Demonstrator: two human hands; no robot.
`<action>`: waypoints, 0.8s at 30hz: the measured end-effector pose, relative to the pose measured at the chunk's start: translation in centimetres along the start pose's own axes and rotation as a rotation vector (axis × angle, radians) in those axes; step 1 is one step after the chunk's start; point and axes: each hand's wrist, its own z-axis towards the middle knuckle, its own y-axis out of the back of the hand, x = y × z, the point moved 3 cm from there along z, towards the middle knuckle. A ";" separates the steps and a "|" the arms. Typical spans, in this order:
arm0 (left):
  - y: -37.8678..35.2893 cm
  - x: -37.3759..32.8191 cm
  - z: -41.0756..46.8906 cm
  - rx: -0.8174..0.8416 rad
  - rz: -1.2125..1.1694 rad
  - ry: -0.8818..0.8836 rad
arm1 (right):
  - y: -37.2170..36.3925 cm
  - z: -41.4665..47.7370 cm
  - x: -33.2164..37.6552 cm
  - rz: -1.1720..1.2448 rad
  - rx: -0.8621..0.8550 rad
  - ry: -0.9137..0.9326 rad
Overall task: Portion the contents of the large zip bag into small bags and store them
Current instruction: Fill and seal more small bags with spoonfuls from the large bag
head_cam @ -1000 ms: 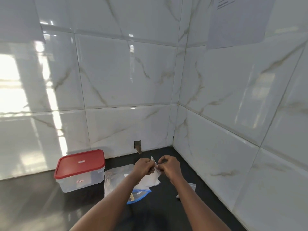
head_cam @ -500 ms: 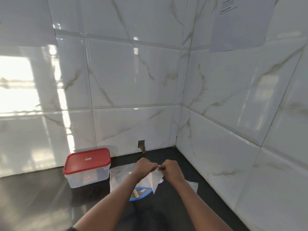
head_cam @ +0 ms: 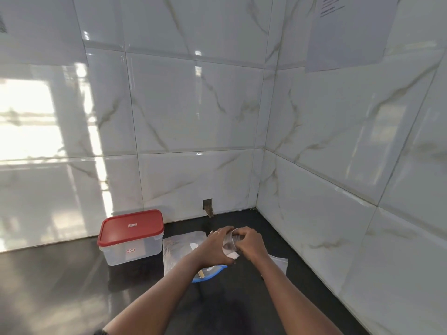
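Note:
My left hand point(head_cam: 214, 247) and my right hand point(head_cam: 250, 243) together hold a small clear bag point(head_cam: 229, 245) just above the dark counter point(head_cam: 72, 286), fingers curled around its top edge. Its mouth looks spread open between them. Under my left wrist lies the large zip bag point(head_cam: 179, 247), flat, its blue-rimmed opening point(head_cam: 212, 274) toward me with a pale stick-like piece inside. A clear storage box with a red lid point(head_cam: 131, 226) stands shut to the left of the bags.
More clear small bags point(head_cam: 278, 261) lie on the counter right of my right forearm. Glossy marble-tiled walls meet in a corner just behind the bags. A small hole point(head_cam: 208, 207) sits in the back wall at counter level. A paper sheet point(head_cam: 350, 30) hangs on the right wall.
The small bag hung down from both pinching hands; now it is turned and its mouth is spread between my fingers. My hands sank slightly toward the counter. The camera shifted left.

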 end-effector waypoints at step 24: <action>1.7 5.6 -3.0 0.083 0.524 0.122 | -9.4 -5.9 -1.2 -0.277 0.026 0.558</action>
